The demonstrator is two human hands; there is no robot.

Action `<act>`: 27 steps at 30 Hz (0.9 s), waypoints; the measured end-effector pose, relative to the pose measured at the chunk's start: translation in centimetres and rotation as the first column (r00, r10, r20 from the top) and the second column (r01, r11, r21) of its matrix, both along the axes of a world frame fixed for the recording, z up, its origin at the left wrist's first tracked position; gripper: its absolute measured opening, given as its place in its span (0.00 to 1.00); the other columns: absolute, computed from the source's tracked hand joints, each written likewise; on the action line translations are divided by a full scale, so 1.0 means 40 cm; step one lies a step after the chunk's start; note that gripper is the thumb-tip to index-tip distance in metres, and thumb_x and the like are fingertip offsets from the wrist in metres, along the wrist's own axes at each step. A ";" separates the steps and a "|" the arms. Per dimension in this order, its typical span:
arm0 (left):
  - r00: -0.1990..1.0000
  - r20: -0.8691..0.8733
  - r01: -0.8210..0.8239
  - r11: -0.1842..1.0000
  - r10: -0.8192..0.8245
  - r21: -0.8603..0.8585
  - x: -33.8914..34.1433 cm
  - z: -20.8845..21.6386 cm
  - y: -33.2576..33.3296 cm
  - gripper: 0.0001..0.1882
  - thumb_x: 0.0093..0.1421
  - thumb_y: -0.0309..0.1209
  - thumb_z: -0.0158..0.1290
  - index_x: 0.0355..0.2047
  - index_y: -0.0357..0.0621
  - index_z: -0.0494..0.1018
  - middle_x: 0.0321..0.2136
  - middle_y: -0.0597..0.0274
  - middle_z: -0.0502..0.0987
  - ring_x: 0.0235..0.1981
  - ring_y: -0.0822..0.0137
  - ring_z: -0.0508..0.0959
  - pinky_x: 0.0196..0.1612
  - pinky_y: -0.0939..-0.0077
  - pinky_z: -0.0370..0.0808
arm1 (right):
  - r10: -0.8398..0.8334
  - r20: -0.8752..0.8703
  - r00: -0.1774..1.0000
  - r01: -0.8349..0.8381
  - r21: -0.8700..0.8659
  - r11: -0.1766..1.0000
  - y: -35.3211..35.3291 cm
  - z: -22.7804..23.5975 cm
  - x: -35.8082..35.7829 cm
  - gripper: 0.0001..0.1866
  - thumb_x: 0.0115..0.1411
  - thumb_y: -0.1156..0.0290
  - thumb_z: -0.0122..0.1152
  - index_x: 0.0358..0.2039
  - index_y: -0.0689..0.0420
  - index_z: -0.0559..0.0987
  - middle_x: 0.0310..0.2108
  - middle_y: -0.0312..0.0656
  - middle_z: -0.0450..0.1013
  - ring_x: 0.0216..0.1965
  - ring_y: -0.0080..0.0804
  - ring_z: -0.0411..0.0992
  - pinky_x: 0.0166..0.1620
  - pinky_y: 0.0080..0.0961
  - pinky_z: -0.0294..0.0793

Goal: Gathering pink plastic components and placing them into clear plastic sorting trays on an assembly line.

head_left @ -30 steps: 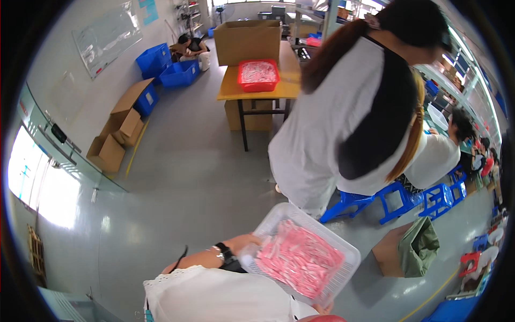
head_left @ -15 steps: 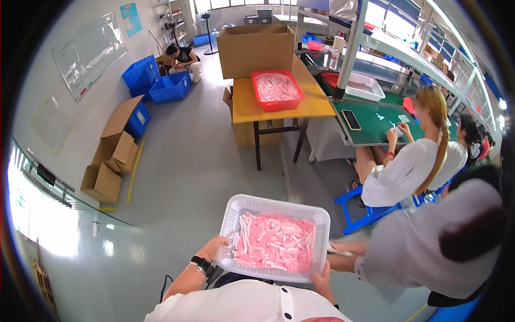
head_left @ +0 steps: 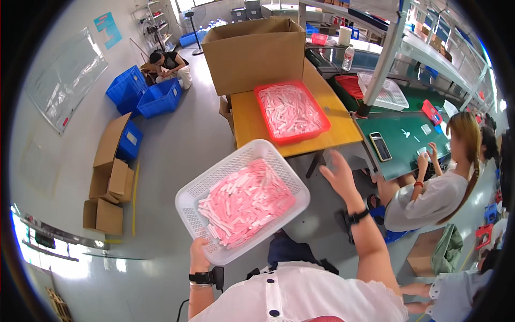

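Head view: open grey floor (head_left: 179,145) is seen left of the white basket (head_left: 222,168); beyond lies the edge of the yellow table (head_left: 245,121). Heaped pink pieces (head_left: 247,203) inside are hard to separate. Basket's near corner is gripped by the left hand (head_left: 200,255), partly hidden; right hand (head_left: 341,175) is held spread, apart, rightward.

I see the right hand (head_left: 342,178) is off the white basket (head_left: 189,206) now and spreads its fingers in the air to the right, near the yellow table (head_left: 244,115). Only the left hand (head_left: 199,256) grips the basket, whose right end turns toward the far side. My view closes in on the table and its red basket (head_left: 303,138); at near right, a brown carton (head_left: 425,250) shows again
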State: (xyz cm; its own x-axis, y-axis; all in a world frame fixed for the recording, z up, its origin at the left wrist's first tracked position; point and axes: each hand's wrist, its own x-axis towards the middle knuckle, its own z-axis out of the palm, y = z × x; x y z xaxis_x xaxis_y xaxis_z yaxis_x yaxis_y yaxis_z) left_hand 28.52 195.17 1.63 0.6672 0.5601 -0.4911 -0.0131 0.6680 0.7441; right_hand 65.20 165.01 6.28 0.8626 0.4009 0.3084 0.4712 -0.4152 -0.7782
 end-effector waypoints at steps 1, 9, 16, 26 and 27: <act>0.997 -0.025 -0.069 0.998 0.069 0.007 0.027 0.016 0.018 0.22 0.47 0.27 0.44 0.44 0.30 0.66 0.39 0.51 0.72 0.40 0.54 0.75 0.46 0.61 0.74 | -0.004 0.080 0.997 0.006 -0.028 1.000 0.052 -0.006 0.087 0.35 0.49 0.63 0.68 0.56 0.59 0.65 0.52 0.53 0.66 0.53 0.46 0.66 0.53 0.33 0.67; 0.966 -0.041 -0.258 0.966 0.257 -0.018 0.117 0.033 0.150 0.27 0.46 0.27 0.43 0.49 0.31 0.64 0.42 0.49 0.71 0.42 0.52 0.74 0.48 0.59 0.72 | -0.006 0.142 0.990 0.112 -0.749 0.653 0.326 0.008 0.385 0.48 0.39 0.41 0.66 0.61 0.42 0.62 0.64 0.54 0.50 0.64 0.58 0.49 0.59 0.51 0.57; 0.986 0.042 -0.155 0.984 0.159 -0.094 0.158 0.011 0.265 0.27 0.48 0.26 0.42 0.51 0.31 0.65 0.44 0.50 0.73 0.44 0.53 0.75 0.50 0.61 0.71 | -0.033 -0.137 0.990 -0.098 -0.841 0.533 0.307 0.013 0.363 0.58 0.30 0.37 0.72 0.64 0.34 0.56 0.67 0.54 0.42 0.63 0.67 0.46 0.58 0.56 0.58; 0.996 0.048 0.080 0.989 -0.074 -0.122 0.185 0.038 0.367 0.27 0.48 0.24 0.41 0.52 0.31 0.64 0.46 0.51 0.72 0.46 0.57 0.75 0.50 0.67 0.72 | -0.072 -0.133 0.988 -0.073 -0.834 0.547 0.347 0.017 0.372 0.55 0.30 0.53 0.74 0.63 0.36 0.59 0.67 0.51 0.42 0.62 0.69 0.44 0.60 0.53 0.59; 0.996 0.045 0.078 0.989 -0.073 -0.124 0.185 0.033 0.375 0.27 0.48 0.24 0.41 0.52 0.31 0.64 0.46 0.51 0.72 0.46 0.57 0.75 0.50 0.67 0.72 | -0.079 -0.116 0.990 -0.049 -0.814 0.578 0.350 0.017 0.376 0.55 0.30 0.53 0.74 0.63 0.37 0.59 0.66 0.51 0.42 0.62 0.69 0.45 0.60 0.53 0.59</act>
State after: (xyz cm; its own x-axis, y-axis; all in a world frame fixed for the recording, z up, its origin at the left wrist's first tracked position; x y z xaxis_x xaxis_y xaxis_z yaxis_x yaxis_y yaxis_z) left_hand 35.92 210.19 2.96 0.7262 0.4425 -0.5261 0.0126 0.7566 0.6538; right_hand 80.22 179.01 6.98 0.8750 0.4138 -0.2512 0.3844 -0.9094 -0.1590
